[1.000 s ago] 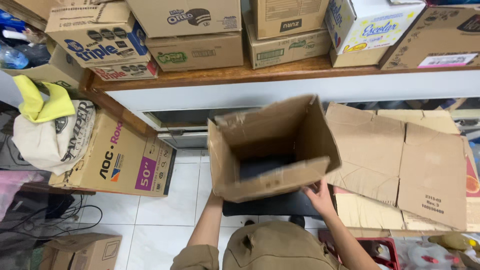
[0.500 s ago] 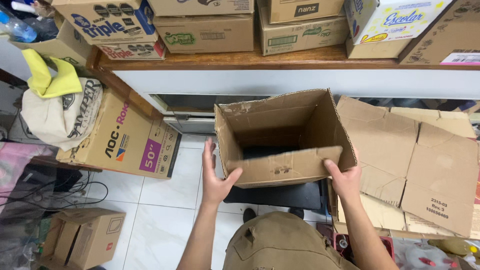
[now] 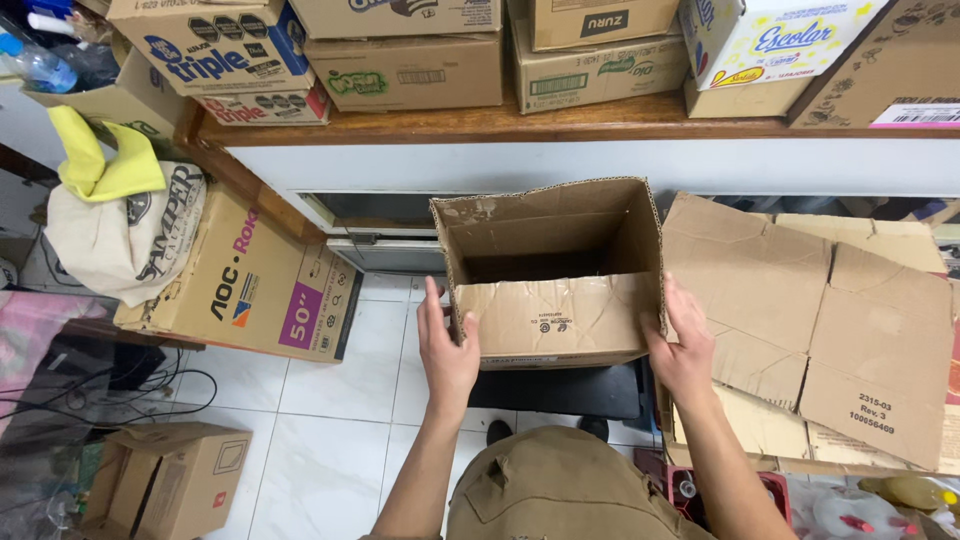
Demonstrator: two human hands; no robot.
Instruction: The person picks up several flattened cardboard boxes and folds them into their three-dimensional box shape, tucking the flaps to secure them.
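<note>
An open, empty brown cardboard box [image 3: 553, 318] is held upright in front of me, its top open and its flaps cut away. My left hand [image 3: 447, 345] grips its left side near the front corner, thumb on the front panel. On the opposite side, my right hand [image 3: 682, 350] presses flat against the box's right wall. The box hangs above a black stool or seat [image 3: 560, 390] and my khaki-clad knee [image 3: 560, 490].
A wooden shelf [image 3: 500, 125] carries several printed cartons. Flattened cardboard sheets [image 3: 830, 320] lean at the right. A large flat monitor carton [image 3: 255, 285] with a cloth bag [image 3: 120, 235] on it stands at the left. A small brown box [image 3: 170, 480] and cables lie on the white tiled floor.
The box has gone from tilted to level and upright. My left hand came up from below to grip its left side; my right hand stays on the right wall.
</note>
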